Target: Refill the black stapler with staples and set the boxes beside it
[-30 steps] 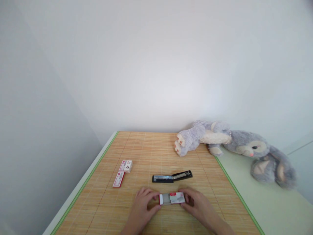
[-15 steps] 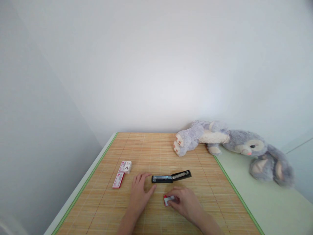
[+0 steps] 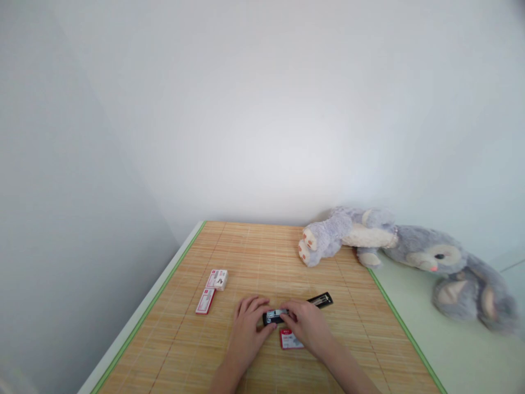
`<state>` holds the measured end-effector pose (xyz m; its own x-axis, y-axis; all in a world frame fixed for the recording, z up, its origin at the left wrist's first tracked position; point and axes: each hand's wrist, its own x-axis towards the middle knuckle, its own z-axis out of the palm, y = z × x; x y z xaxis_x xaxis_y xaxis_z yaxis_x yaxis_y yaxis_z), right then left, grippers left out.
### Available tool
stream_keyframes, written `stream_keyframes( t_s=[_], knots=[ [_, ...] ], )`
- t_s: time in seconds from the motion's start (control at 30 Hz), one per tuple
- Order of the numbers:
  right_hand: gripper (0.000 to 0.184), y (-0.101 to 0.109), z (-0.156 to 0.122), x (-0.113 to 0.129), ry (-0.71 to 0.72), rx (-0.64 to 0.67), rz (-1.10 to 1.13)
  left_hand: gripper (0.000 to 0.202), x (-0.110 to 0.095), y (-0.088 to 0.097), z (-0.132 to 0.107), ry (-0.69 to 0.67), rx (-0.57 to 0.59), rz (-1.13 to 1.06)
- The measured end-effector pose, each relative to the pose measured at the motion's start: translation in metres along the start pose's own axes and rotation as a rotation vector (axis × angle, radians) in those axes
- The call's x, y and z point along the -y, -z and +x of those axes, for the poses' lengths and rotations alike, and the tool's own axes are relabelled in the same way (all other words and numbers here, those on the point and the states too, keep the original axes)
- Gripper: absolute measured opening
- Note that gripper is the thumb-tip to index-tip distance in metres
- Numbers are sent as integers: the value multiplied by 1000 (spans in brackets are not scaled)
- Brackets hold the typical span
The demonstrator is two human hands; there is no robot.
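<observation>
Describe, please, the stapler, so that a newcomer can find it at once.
On the slatted mat, find the left hand and right hand close together. The stapler lies at their fingertips, opened out. Unlike the red-and-white box beside it, it is long and black.

A grey plush rabbit [image 3: 414,243] lies across bamboo mat [image 3: 254,254] and pale tabletop [image 3: 426,334] — near a wall [image 3: 262,126].

No words or numbers are legible here, tbh. The red-and-white box [image 3: 290,341] up front has pale print on red, maybe a brand name, but it's mush. The pink-framed label on the red-edged box [image 3: 204,302] and the white box's [image 3: 222,278] black mark are just as blurry.
</observation>
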<state>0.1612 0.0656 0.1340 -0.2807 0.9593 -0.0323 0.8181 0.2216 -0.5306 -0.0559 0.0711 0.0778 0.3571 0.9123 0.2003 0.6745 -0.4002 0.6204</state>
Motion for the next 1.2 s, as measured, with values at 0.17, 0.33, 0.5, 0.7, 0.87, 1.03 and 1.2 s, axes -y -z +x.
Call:
stream_keyframes(
  t_s=[0.17, 0.33, 0.5, 0.7, 0.87, 1.03, 1.2],
  knots=[
    [19, 1, 5, 5, 45, 41, -15, 35, 0, 1, 3, 15, 12, -2],
    [22, 2, 7, 5, 61, 70, -51, 34, 1, 0, 1, 22, 11, -6],
    [22, 1, 8, 7, 45, 85, -65, 35, 1, 0, 2, 31, 23, -7],
    [19, 2, 5, 4, -105, 10, -73, 35, 2, -1, 2, 29, 3, -18],
    [21, -7, -4, 9, -151, -9, -6, 32, 0, 1, 2, 32, -3, -32],
    [33, -38, -28, -1, -187, -133, 522, 31, 0, 0, 2, 41, 2, -27],
    [64, -52, -61, -40, -486, -324, 1054, 34, 3, -2, 3, 44, 2, -37]
  ],
)
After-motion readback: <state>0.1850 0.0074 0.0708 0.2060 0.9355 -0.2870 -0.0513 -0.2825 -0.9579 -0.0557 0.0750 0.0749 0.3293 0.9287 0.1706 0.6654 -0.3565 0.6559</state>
